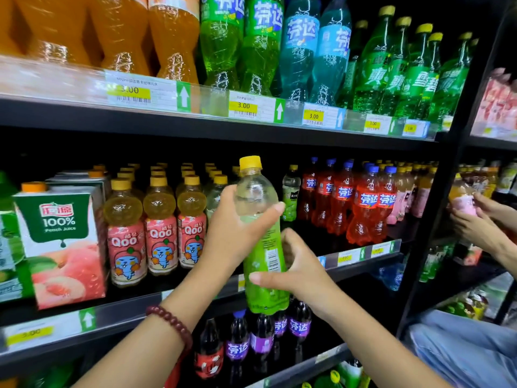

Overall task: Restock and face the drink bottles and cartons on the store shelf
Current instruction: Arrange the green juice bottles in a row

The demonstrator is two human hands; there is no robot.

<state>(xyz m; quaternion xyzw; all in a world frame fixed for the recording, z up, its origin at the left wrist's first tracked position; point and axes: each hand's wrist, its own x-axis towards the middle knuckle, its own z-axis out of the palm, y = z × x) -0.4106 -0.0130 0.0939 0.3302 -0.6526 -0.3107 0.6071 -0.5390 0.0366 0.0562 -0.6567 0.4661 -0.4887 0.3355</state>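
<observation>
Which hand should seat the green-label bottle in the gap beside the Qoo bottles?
Probably left. The left hand grips the green-label bottle high and nearest the Qoo bottles; the right hand holds its lower label.

Between the fingers [268, 212] of both hands stands a bottle [261, 233] of clear, glossy plastic with a smooth yellow plastic cap and a shiny green film label. Left of the fingers, the Qoo bottles [159, 228] are the same glossy plastic under pink wraps, and the peach juice carton [61, 245] is smooth coated paperboard. The shelf [195, 127] above the fingers looks like matt black metal fronted by a clear plastic price strip holding paper tags, and dark polished beads [173, 322] ring the left wrist
</observation>
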